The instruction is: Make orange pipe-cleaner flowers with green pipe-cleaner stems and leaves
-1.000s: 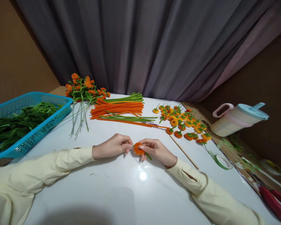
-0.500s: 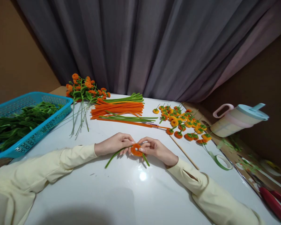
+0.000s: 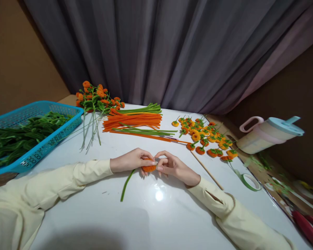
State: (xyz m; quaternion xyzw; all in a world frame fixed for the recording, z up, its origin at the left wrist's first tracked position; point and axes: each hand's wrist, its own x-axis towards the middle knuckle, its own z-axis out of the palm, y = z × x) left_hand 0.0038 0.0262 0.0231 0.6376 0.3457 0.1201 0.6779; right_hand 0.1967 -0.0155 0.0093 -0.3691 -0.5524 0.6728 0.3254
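1. Change: the orange flower head (image 3: 149,168) is now sitting edge-on; half a second ago it was showing its ring face. The green strip (image 3: 125,185) is now hanging lower on the left. Reads as handling shifting from the face to the side of the head.
2. Left hand (image 3: 133,160): grasping the flower head between thumb and fingers, above the near-middle of the white table (image 3: 106,215).
3. Right hand (image 3: 178,169): fingertips are curling in at the head's right edge. Can't tell whether they're gripping it or a small pale bit there.
4. Textures: the head is looking fuzzy and ribbed, thick and rounded. The strip is curving down from beside the left fingers, slim and soft-looking; its upper end is hiding.
5. Far middle: straight fuzzy orange stems (image 3: 135,121) are lying in a flat bundle, with green stems (image 3: 143,108) behind.
6. Right: round yellow and orange flower heads (image 3: 195,136) are clustering, green parts showing. A thin wooden stick (image 3: 207,171) and a flat tape roll (image 3: 255,189) are lying nearer.
7. Left: a perforated blue basket (image 3: 39,154) is holding long, velvety-looking green leaves (image 3: 23,137).
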